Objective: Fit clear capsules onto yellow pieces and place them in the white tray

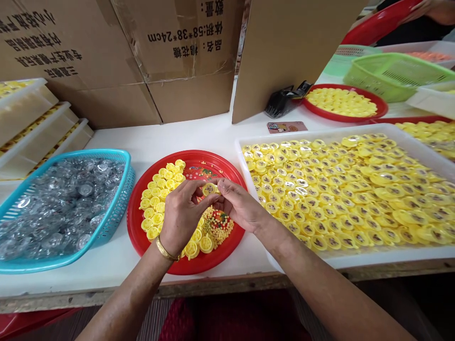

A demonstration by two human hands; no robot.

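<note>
My left hand (183, 213) and my right hand (236, 201) meet above a round red tray (138, 253). Between their fingertips they pinch one small yellow round piece (209, 189) with a printed picture on its face. Below on the tray's left side lie many yellow cup-like pieces (155, 219), set close together. On its right side is a loose heap of small pale yellow beads (217, 232) with some red and green bits among them. A large white tray (241, 163) to the right holds rows of yellow pieces with printed faces.
A blue basket (117, 208) of clear plastic caps stands at the left, with stacked white bins (35, 118) behind. Cardboard boxes (192, 94) wall the back. At the back right are a card (287, 127), a black object (282, 102), a green basket (373, 71) and another person's hand (435, 10).
</note>
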